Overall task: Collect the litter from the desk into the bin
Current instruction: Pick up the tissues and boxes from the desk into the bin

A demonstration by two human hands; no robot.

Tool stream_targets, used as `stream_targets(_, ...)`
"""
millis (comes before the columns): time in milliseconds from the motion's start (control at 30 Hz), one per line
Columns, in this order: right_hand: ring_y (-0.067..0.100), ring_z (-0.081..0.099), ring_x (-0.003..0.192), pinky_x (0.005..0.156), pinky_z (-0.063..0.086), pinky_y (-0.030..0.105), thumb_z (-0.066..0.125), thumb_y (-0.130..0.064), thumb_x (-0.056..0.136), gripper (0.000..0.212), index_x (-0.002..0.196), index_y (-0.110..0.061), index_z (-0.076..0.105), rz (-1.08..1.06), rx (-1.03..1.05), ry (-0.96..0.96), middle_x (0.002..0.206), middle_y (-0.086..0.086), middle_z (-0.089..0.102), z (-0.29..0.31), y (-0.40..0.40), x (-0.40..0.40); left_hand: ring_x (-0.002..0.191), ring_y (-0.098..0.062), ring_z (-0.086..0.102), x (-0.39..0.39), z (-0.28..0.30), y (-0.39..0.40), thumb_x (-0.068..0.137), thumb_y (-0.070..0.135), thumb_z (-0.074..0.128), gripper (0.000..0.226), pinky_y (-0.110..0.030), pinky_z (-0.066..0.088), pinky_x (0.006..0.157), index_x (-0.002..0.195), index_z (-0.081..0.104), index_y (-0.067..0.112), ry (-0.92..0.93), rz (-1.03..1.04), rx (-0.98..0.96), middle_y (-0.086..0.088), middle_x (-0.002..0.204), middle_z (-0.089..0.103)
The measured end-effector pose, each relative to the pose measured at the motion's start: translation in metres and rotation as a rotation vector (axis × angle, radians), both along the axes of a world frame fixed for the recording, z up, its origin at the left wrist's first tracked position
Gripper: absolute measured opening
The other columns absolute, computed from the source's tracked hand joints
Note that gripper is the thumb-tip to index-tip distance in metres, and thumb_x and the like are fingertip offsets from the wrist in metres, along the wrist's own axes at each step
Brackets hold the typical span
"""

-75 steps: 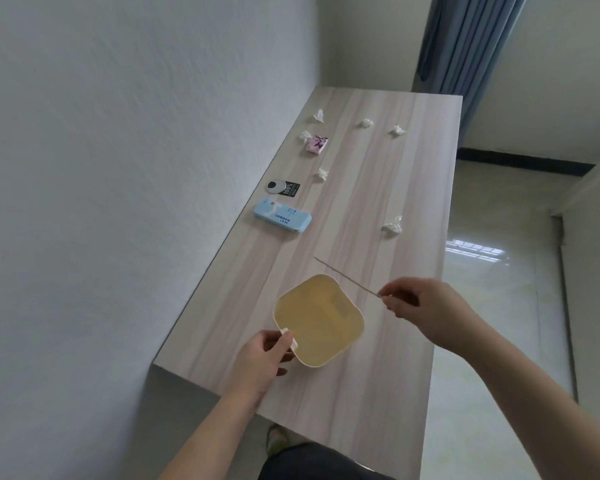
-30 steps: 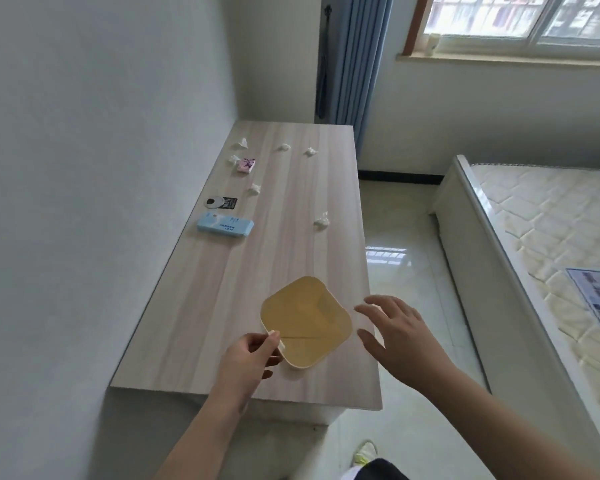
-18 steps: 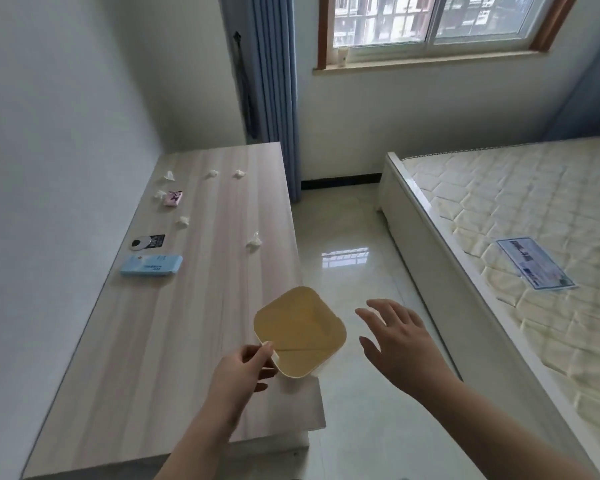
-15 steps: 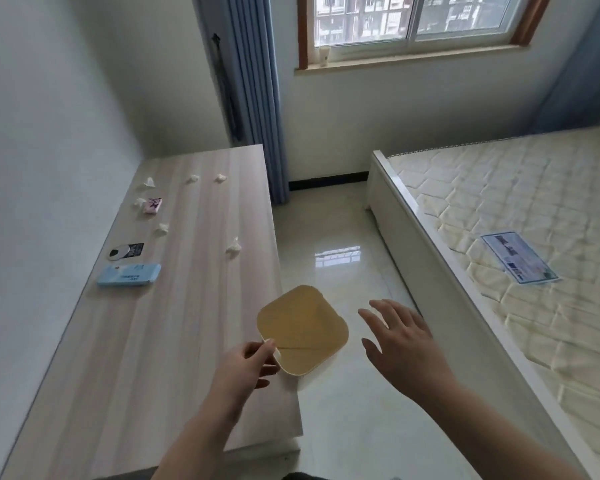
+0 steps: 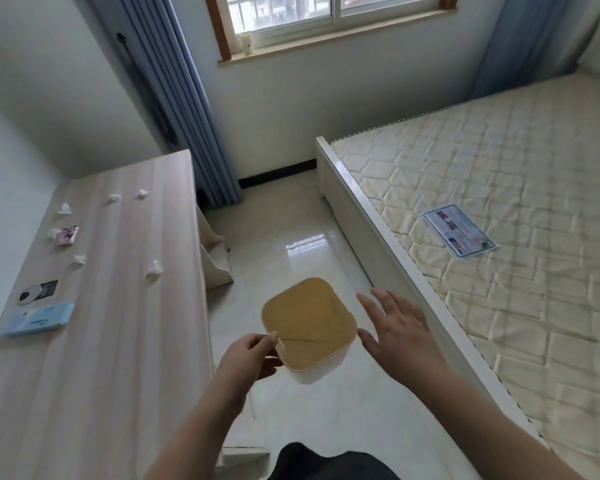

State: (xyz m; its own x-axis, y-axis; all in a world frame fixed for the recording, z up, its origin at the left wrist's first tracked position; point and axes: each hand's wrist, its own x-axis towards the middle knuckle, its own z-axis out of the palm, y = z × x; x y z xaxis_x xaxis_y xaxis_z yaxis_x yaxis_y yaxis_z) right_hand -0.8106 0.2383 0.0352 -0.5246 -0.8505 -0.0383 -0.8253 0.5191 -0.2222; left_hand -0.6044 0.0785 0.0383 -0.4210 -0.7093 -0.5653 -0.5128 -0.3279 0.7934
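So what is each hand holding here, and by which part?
The left hand pinches the yellow bin by its near-left rim, carrying it above the floor beside the desk. The right hand is open beside the bin, holding nothing.

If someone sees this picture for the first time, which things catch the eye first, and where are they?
The yellow bin stands out at the centre, held over the glossy floor by the left hand at its rim, with the open right hand beside it. On the right lies a bare quilted mattress. At left, white paper scraps dot the wooden desk.
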Motion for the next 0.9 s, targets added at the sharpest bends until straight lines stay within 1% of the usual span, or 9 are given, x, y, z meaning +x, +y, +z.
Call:
stream_targets(67, 0.023, 0.023, 0.142, 0.114, 0.020, 0.041, 0.034, -0.050, 0.095, 0.058, 0.148, -0.031, 0.023, -0.002, -0.002, -0.020, 0.154, -0.001, 0.030, -0.002, -0.003, -0.008, 0.075, -0.021, 0.075, -0.010, 0.003, -0.002, 0.096, 0.028, 0.058, 0.027, -0.030, 0.055, 0.069, 0.099, 0.071, 0.005, 0.002, 0.028, 0.051, -0.010, 0.084, 0.079)
stream_targets(133, 0.026, 0.034, 0.137, 0.110, 0.028, 0.044, 0.027, -0.053, 0.091, 0.059, 0.144, -0.029, 0.032, -0.014, -0.012, -0.024, 0.147, 0.002, 0.041, -0.004, -0.007, -0.012, 0.082, -0.026, 0.076, -0.017, 0.005, -0.006, 0.096, 0.027, 0.056, 0.028, -0.030, 0.056, 0.069, 0.101, 0.071, 0.003, 0.014, 0.033, 0.085, -0.014, 0.090, 0.079)
stream_targets(200, 0.028, 0.041, 0.132, 0.107, 0.033, 0.046, 0.025, -0.053, 0.086, 0.061, 0.140, -0.027, 0.040, -0.028, -0.032, -0.033, 0.141, 0.003, 0.049, -0.006, -0.012, -0.016, 0.085, -0.027, 0.076, -0.024, 0.006, -0.011, 0.096, 0.027, 0.056, 0.029, -0.029, 0.056, 0.069, 0.102, 0.070, 0.003, 0.027, 0.039, 0.089, -0.015, 0.092, 0.079)
stream_targets(367, 0.027, 0.042, 0.131, 0.106, 0.034, 0.046, 0.027, -0.051, 0.086, 0.060, 0.139, -0.027, 0.040, -0.034, -0.020, 0.000, 0.139, 0.003, 0.051, -0.006, -0.026, -0.034, 0.087, -0.025, 0.076, -0.039, 0.000, -0.028, 0.096, 0.029, 0.058, 0.027, -0.032, 0.057, 0.074, 0.102, 0.069, 0.005, 0.027, 0.052, 0.072, -0.011, 0.089, 0.079)
stream_targets(433, 0.028, 0.042, 0.131, 0.106, 0.034, 0.046, 0.030, -0.050, 0.086, 0.058, 0.139, -0.027, 0.041, -0.041, -0.010, -0.004, 0.139, 0.003, 0.051, -0.004, -0.036, -0.041, 0.087, -0.025, 0.076, -0.042, -0.005, -0.037, 0.096, 0.029, 0.058, 0.027, -0.032, 0.057, 0.074, 0.103, 0.069, 0.005, 0.037, 0.068, 0.079, -0.010, 0.090, 0.079)
stream_targets(633, 0.027, 0.039, 0.134, 0.109, 0.031, 0.046, 0.050, -0.043, 0.090, 0.055, 0.141, -0.026, 0.039, 0.009, 0.024, 0.011, 0.143, 0.003, 0.048, -0.012, -0.095, -0.056, 0.084, -0.023, 0.076, -0.047, -0.022, -0.080, 0.096, 0.031, 0.058, 0.029, -0.031, 0.058, 0.074, 0.103, 0.069, 0.005, 0.040, 0.082, 0.099, -0.009, 0.090, 0.079)
stream_targets(700, 0.026, 0.040, 0.134, 0.108, 0.031, 0.044, 0.052, -0.042, 0.091, 0.056, 0.143, -0.025, 0.038, 0.043, 0.038, 0.009, 0.144, 0.002, 0.047, -0.012, -0.122, -0.055, 0.084, -0.023, 0.076, -0.046, -0.023, -0.100, 0.096, 0.031, 0.058, 0.029, -0.033, 0.060, 0.075, 0.102, 0.069, 0.005, 0.041, 0.093, 0.070, -0.010, 0.090, 0.078)
stream_targets(800, 0.022, 0.040, 0.133, 0.108, 0.032, 0.040, 0.046, -0.042, 0.094, 0.055, 0.145, -0.025, 0.035, 0.093, 0.059, 0.006, 0.146, -0.001, 0.044, -0.010, -0.164, -0.056, 0.081, -0.019, 0.076, -0.040, -0.019, -0.131, 0.094, 0.033, 0.060, 0.027, -0.033, 0.060, 0.076, 0.099, 0.069, 0.008, 0.025, 0.095, -0.055, -0.008, 0.088, 0.078)
stream_targets(900, 0.024, 0.044, 0.131, 0.106, 0.035, 0.041, 0.049, -0.041, 0.092, 0.054, 0.142, -0.023, 0.039, 0.139, 0.063, 0.036, 0.144, 0.000, 0.047, -0.004, -0.205, -0.054, 0.081, -0.015, 0.075, -0.029, -0.015, -0.161, 0.092, 0.035, 0.062, 0.024, -0.031, 0.060, 0.074, 0.098, 0.068, 0.012, 0.015, 0.112, -0.113, -0.004, 0.087, 0.078)
